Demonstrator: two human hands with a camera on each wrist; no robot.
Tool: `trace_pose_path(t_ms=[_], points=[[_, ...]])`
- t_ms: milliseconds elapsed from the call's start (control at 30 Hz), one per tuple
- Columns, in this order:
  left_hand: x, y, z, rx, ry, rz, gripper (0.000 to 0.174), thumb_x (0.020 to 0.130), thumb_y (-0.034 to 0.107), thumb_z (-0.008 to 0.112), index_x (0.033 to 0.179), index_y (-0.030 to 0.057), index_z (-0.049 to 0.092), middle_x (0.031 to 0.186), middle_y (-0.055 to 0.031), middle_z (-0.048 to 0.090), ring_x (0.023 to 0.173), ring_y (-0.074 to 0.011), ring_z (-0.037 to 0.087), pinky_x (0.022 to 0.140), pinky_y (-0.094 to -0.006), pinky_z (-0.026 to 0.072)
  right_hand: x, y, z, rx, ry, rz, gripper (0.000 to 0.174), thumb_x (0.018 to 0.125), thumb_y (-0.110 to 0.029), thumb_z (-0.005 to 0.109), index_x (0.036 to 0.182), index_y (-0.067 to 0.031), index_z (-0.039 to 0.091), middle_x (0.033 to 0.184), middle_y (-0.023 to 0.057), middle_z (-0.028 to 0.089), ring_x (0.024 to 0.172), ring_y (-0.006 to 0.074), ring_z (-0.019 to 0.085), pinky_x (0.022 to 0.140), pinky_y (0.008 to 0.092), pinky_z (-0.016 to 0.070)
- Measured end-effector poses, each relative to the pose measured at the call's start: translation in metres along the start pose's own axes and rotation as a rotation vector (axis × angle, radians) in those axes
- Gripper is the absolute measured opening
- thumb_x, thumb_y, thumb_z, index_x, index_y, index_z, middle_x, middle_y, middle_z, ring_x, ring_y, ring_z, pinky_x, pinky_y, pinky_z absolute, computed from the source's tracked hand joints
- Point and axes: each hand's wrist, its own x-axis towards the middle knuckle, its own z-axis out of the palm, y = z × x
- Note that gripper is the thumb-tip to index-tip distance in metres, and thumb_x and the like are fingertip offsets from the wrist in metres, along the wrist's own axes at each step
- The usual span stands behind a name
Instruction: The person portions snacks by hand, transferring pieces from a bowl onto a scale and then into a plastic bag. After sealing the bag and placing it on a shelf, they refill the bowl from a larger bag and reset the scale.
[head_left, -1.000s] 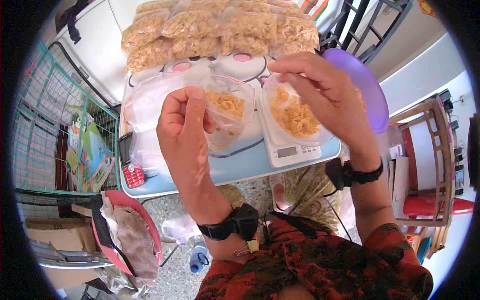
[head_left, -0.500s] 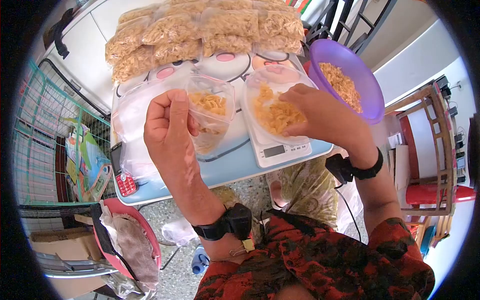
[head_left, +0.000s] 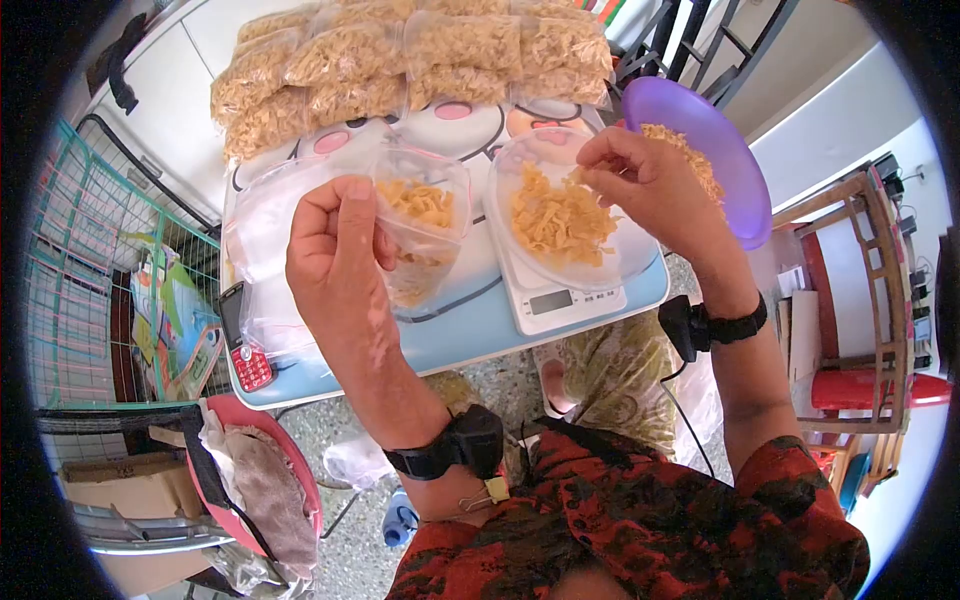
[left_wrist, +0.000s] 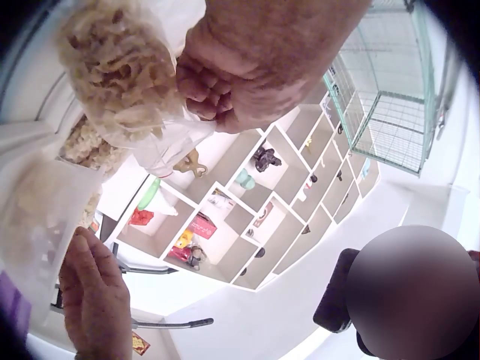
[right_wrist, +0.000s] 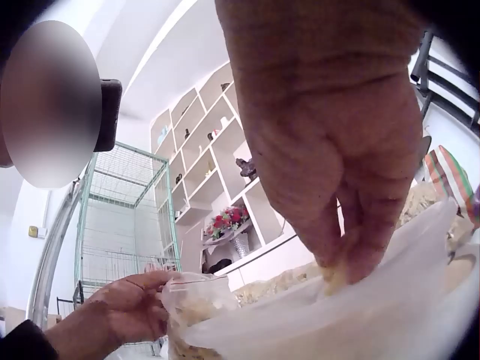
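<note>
Clear plastic forms the one small bag [head_left: 425, 240] of yellow snack pieces [head_left: 420, 203] that the left hand [head_left: 335, 255] grips by its rim over the table [head_left: 450, 340]. The right hand [head_left: 645, 185] pinches a few of them above one clear bowl [head_left: 628, 252] on one white scale [head_left: 555, 302]. One purple bowl [head_left: 738, 165] stands just beside, and one red phone [head_left: 247, 357] lies far left.

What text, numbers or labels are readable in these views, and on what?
No text can be read in any view.
Scale display: digits too small to read.
Red phone: keypad marks too small to read.
Colourful packaging in the green wire crate: print blurred.
Shelf items in the wrist views: no legible labels.
</note>
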Motion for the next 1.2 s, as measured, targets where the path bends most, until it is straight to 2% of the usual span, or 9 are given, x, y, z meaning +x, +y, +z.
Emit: trace_pose_path(t_ms=[167,267,367,567,667,767,867,967,1200], points=[[-0.001,0.001,-0.002,-0.015,-0.013,0.006,0.017,0.089,0.022,0.067,0.091,0.0051,0.063,0.067,0.0026,0.053,0.054,-0.0051,0.043,0.049,-0.0191,0.0323,-0.012,-0.011,0.011,-0.22,-0.076,-0.122,0.032,0.081,-0.015,0.071,0.109,-0.0032,0.062,0.106,0.0091,0.062,0.097,0.0211,0.06,0.081,0.0321,0.0501],[-0.001,0.002,-0.004,-0.013,0.002,0.005,0.017,0.089,0.021,0.068,0.091,0.0049,0.064,0.067,0.0027,0.053,0.054,-0.005,0.043,0.048,-0.0193,0.0322,-0.014,-0.011,0.018,-0.429,-0.065,-0.407,0.042,0.077,-0.017,0.074,0.117,-0.006,0.062,0.113,0.0135,0.06,0.107,0.029,0.057,0.09,0.0372,0.0479],[-0.002,0.004,-0.002,-0.011,0.021,-0.01,0.016,0.089,0.02,0.068,0.09,0.0049,0.064,0.067,0.0028,0.053,0.054,-0.0048,0.043,0.048,-0.0191,0.0324,-0.019,-0.017,0.023,-0.415,-0.072,-0.305,0.047,0.075,-0.015,0.074,0.12,-0.0076,0.061,0.113,0.0144,0.059,0.111,0.0341,0.055,0.096,0.0398,0.0449],[-0.002,0.007,-0.001,-0.028,0.03,-0.016,0.015,0.092,0.015,0.066,0.092,0.0015,0.061,0.064,0.0026,0.054,0.052,-0.0027,0.043,0.047,-0.0172,0.0326,-0.005,-0.008,0.034,-0.537,-0.17,-0.245,0.036,0.073,-0.009,0.071,0.109,-0.0047,0.064,0.108,0.0107,0.062,0.098,0.0314,0.06,0.085,0.0373,0.0493],[-0.003,0.009,-0.001,-0.034,0.032,-0.02,0.015,0.091,0.016,0.066,0.093,0.0013,0.062,0.064,0.0026,0.054,0.051,-0.0027,0.043,0.047,-0.017,0.0325,-0.001,-0.001,0.027,-0.43,-0.112,-0.308,0.03,0.074,-0.005,0.07,0.104,-0.0042,0.065,0.102,0.0067,0.064,0.091,0.024,0.063,0.077,0.0343,0.0507],[-0.004,0.01,-0.001,-0.022,0.041,-0.022,0.016,0.091,0.016,0.066,0.093,0.0009,0.062,0.065,0.0022,0.055,0.052,-0.0027,0.043,0.047,-0.0171,0.0327,-0.006,-0.004,0.017,-0.137,0.017,-0.21,0.025,0.078,-0.011,0.071,0.101,-0.0038,0.066,0.093,0.0126,0.066,0.078,0.0229,0.065,0.072,0.033,0.053],[-0.003,0.008,-0.001,-0.054,0.023,-0.015,0.016,0.091,0.016,0.066,0.094,0.0003,0.061,0.066,0.0016,0.055,0.052,-0.0033,0.043,0.047,-0.0177,0.0335,-0.007,-0.011,0.004,0.113,-0.011,0.028,0.024,0.082,-0.004,0.069,0.106,-0.0018,0.065,0.094,0.0009,0.065,0.082,0.0073,0.06,0.068,0.0231,0.0496],[-0.004,0.009,0.0,-0.069,0.016,-0.014,0.016,0.091,0.015,0.066,0.094,-0.0001,0.061,0.068,0.0007,0.055,0.052,-0.0041,0.044,0.047,-0.0185,0.0345,-0.006,-0.01,-0.001,0.458,-0.036,0.032,0.026,0.085,-0.008,0.07,0.109,0.0011,0.063,0.096,0.0017,0.064,0.08,0.0075,0.061,0.068,0.0215,0.0502],[-0.004,0.007,0.0,-0.12,-0.018,-0.018,0.016,0.091,0.015,0.066,0.094,0.0,0.061,0.071,0.0002,0.056,0.052,-0.0048,0.045,0.047,-0.0189,0.0351,-0.005,-0.001,0.002,0.871,-0.061,0.164,0.025,0.09,-0.007,0.066,0.113,-0.0012,0.061,0.1,0.0027,0.066,0.083,0.0094,0.062,0.07,0.0243,0.0536]])
